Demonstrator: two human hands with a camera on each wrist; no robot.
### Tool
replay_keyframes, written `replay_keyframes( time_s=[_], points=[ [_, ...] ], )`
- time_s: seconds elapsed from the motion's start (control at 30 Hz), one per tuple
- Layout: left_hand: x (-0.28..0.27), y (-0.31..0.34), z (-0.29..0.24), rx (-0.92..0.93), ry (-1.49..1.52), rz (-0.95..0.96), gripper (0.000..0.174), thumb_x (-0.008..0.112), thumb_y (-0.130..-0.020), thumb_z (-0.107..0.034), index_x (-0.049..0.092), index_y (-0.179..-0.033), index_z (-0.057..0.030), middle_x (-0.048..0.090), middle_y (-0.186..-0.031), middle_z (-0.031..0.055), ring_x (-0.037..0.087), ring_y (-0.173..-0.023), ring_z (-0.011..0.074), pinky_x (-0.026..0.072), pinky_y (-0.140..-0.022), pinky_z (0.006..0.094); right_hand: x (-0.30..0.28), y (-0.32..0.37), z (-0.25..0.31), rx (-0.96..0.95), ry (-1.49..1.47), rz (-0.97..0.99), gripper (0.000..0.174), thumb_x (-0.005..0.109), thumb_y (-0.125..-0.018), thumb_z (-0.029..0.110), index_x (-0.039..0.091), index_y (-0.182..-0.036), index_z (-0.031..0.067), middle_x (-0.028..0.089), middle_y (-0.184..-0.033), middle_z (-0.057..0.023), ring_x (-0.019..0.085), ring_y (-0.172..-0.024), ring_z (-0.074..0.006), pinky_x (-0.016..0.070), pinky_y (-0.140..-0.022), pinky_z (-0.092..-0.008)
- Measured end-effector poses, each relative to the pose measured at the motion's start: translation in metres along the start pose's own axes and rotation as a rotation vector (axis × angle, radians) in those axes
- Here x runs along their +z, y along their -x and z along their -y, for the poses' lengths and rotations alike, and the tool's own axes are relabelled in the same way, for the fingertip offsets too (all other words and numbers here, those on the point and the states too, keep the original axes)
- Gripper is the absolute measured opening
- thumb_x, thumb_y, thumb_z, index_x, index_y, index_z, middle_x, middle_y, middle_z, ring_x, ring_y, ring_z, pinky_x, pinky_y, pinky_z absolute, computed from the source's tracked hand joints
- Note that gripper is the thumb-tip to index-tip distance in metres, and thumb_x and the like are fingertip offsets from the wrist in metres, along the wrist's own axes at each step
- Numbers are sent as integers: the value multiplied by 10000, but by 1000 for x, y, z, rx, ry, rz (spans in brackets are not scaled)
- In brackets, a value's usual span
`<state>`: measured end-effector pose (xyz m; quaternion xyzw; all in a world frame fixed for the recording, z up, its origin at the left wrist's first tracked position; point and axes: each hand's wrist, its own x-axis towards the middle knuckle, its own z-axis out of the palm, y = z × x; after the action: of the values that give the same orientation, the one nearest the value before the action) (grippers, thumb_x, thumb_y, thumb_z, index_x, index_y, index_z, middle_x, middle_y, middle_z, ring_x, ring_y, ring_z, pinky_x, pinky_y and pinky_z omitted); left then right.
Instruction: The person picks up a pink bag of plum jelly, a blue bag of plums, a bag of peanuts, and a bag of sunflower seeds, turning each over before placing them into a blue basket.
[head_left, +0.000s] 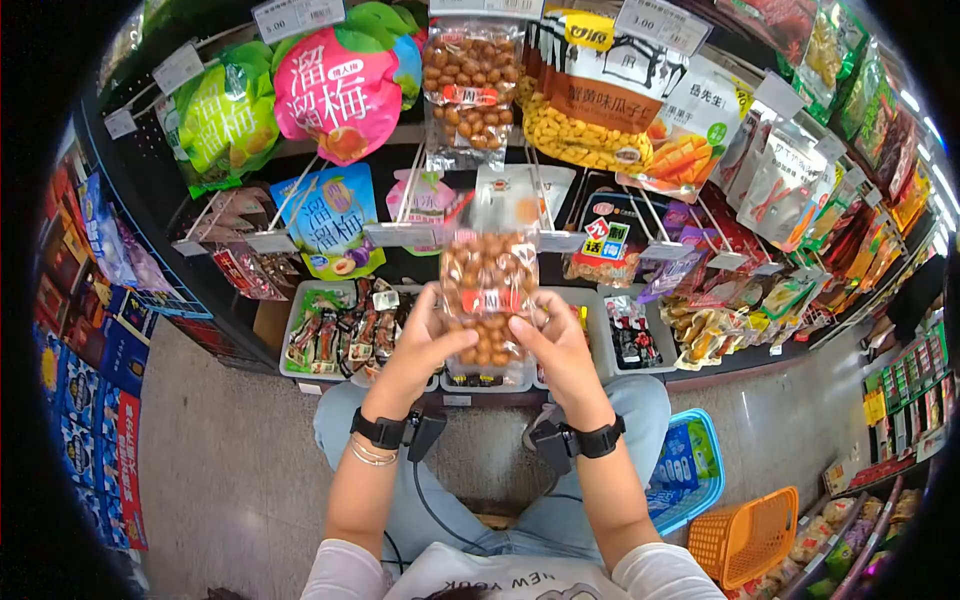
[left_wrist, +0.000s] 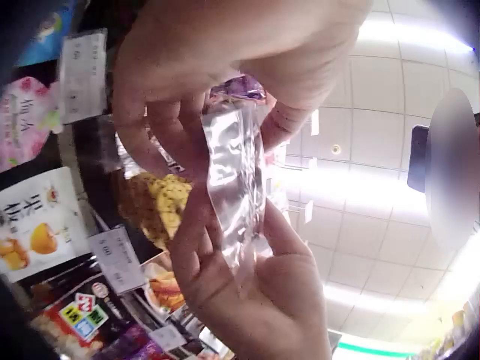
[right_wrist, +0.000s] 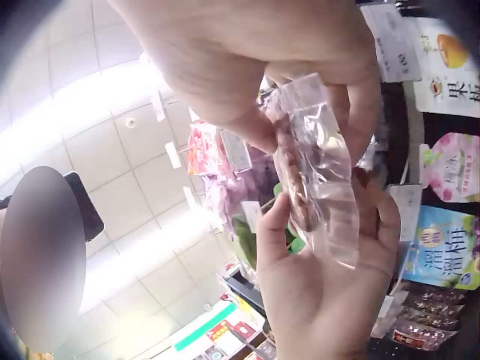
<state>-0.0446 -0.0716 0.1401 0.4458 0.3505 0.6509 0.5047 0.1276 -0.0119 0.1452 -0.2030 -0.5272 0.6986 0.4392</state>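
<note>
A clear plastic bag of round brown nuts [head_left: 488, 262] with a red label is held up in front of the shelf, over the person's lap. My left hand [head_left: 424, 348] grips its left side, thumb across the front. On the right side, my right hand [head_left: 563, 352] holds it the same way, its thumb on the lower front. Both wrist views show the clear bag edge [left_wrist: 234, 176] between the two hands, with nuts [right_wrist: 294, 176] visible through the plastic in the right wrist view. The fingers behind the bag are mostly hidden in the head view.
A matching bag [head_left: 470, 85] hangs on the rack above, among snack pouches such as a pink one [head_left: 345, 85] and a yellow-and-brown one [head_left: 600, 95]. Trays of small packets [head_left: 345, 335] line the bottom shelf. A blue basket [head_left: 712, 470] and an orange basket [head_left: 735, 540] stand at the right.
</note>
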Motion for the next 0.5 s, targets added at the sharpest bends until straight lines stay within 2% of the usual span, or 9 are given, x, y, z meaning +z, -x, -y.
replay_keyframes(
  time_s=[0.1,0.17,0.2,0.3,0.33,0.43,0.5],
  points=[
    [-2,13,33,-139,27,69,581,648,-817,-62,340,-1308,-30,500,-1234,76,491,-1135,155,390,-962,309,-14,17,-29,122,-38,-120,349,624,-869,82,466,-1174,20,611,-1058,-73,582,-944,-104,485,-797,-246],
    [-6,19,65,-200,38,1,572,630,-851,-99,326,-1331,-32,494,-1242,67,485,-1139,143,393,-957,304,-24,28,-53,158,-93,-168,339,629,-868,95,484,-1165,19,620,-1045,-64,582,-939,-95,478,-793,-239],
    [-5,23,79,-206,57,-69,481,610,-883,-152,388,-1290,-21,520,-1212,55,499,-1105,126,403,-938,291,-28,34,-62,172,-83,-173,344,626,-873,106,493,-1175,8,616,-1067,-61,582,-938,-98,471,-806,-242],
    [-13,35,119,-315,-23,-115,411,612,-890,-196,462,-1222,-6,565,-1134,40,531,-1013,103,427,-878,268,-37,53,-87,231,-49,-191,365,625,-876,110,486,-1198,9,616,-1075,-61,578,-946,-98,467,-805,-245],
    [-12,40,128,-313,-52,-157,332,617,-891,-225,542,-1120,3,610,-1017,26,555,-896,82,450,-791,246,-41,58,-94,223,-14,-200,335,609,-893,140,509,-1183,7,616,-1064,-52,572,-939,-91,460,-804,-240],
    [-17,43,139,-317,-250,-83,295,630,-883,-234,577,-1055,-1,624,-926,16,564,-816,74,459,-725,237,-52,69,-110,288,-115,-251,286,593,-908,180,546,-1131,7,615,-1049,-43,567,-919,-82,454,-798,-235],
    [-13,43,142,-312,-197,-83,265,641,-874,-224,595,-1015,-5,625,-875,8,560,-776,63,458,-704,229,-58,71,-117,327,-106,-298,274,584,-915,216,576,-1092,6,622,-1016,-27,568,-890,-74,454,-796,-236]
  ],
)
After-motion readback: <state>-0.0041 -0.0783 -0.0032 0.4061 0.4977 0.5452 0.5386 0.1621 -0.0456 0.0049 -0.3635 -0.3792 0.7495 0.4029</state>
